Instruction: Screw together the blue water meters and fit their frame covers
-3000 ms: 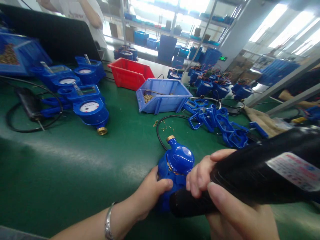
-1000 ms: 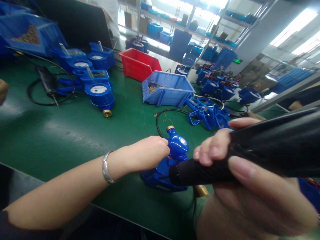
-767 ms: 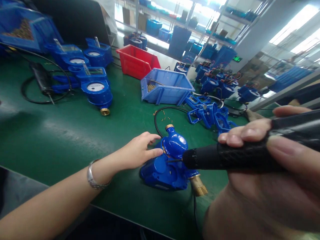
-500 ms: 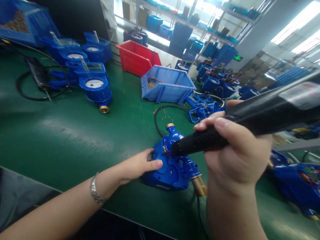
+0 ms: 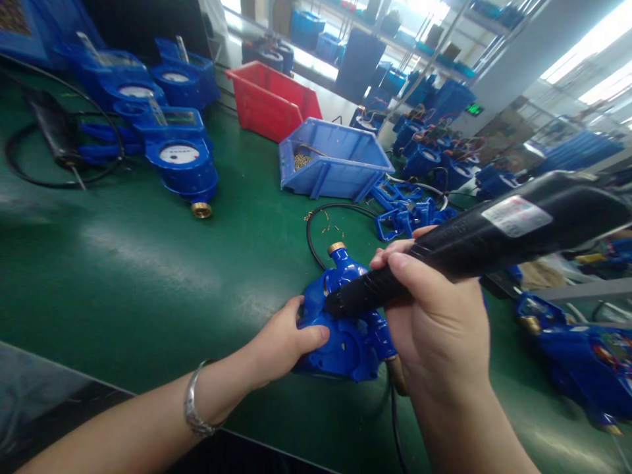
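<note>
Water meter [image 5: 345, 345] in grip of left hand [image 5: 281, 339]; right hand [image 5: 439, 322] clenches screwdriver [image 5: 494, 237], tip seemingly on it.

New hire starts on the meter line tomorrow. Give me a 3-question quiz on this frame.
1. True or false: the right hand grips a black electric screwdriver.
2. What does the left hand steady on the green mat? A) a cardboard box B) a blue water meter C) a glass jar
3. Fill in: the heap of brass screws lies in a bin coloured ___.
Key: 1 true; 2 B; 3 blue.
</note>
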{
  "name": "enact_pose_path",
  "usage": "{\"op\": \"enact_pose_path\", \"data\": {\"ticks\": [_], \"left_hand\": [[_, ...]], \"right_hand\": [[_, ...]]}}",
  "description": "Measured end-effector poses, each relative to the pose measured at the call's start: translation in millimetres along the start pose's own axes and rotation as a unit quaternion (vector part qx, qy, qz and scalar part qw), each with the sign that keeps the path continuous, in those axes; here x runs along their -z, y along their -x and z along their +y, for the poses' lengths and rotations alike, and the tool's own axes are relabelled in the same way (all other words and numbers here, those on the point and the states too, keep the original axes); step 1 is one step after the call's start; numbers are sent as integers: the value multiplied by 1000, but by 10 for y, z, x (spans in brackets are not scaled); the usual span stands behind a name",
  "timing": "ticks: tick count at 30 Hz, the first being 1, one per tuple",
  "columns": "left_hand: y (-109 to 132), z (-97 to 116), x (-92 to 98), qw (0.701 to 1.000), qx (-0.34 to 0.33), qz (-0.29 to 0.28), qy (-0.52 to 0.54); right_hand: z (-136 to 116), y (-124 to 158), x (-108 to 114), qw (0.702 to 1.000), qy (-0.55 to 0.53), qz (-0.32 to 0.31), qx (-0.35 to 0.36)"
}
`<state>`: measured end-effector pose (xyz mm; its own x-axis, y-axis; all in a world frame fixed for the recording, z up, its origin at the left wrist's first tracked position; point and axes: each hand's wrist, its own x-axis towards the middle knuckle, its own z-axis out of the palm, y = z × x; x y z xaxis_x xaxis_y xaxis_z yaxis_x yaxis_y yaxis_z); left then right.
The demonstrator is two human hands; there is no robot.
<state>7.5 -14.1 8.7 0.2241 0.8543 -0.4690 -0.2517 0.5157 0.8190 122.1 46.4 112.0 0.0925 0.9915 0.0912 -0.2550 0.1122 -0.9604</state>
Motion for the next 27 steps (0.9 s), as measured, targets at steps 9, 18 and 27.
{"op": "enact_pose_path", "data": {"ticks": [9,18,27], "left_hand": [[2,-21,7,1000,1,15,-17],[-4,-46,5,1000,-12,18,-21],[91,-20,-76,997,2,78,13]], "right_hand": [[88,10,-23,1000,11,6,15],[87,0,7,999,17,18,26],[-181,-3,69,997,3,-48,59]]}}
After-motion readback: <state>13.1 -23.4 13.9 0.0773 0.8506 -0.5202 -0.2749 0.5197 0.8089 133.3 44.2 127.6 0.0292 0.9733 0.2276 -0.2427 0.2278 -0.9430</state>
